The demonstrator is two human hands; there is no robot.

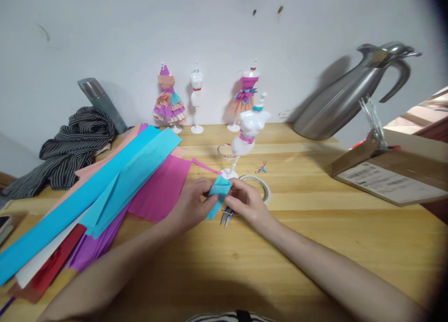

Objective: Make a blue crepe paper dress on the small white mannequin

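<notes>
Both hands pinch a small folded piece of turquoise crepe paper (220, 189) above the wooden table. My left hand (192, 198) has its left edge between thumb and fingers; my right hand (248, 200) grips the right end. A flap of the paper hangs down between them. Just behind stands a white mini mannequin (252, 123) with a pink band at its waist and a teal one at its neck. Under the right hand lie small thread snips (227, 218), blades toward me, their handles partly hidden. A roll of white tape (264, 186) lies partly behind that hand.
Crepe paper strips (115, 186) in several colours cover the left side. Along the wall stand dressed mannequins (168, 100) and a bare one (196, 95). A steel jug (343, 93) and a cardboard box (395, 168) are at right, a striped cloth (73, 144) at left. Paper scraps (262, 167) lie mid-table.
</notes>
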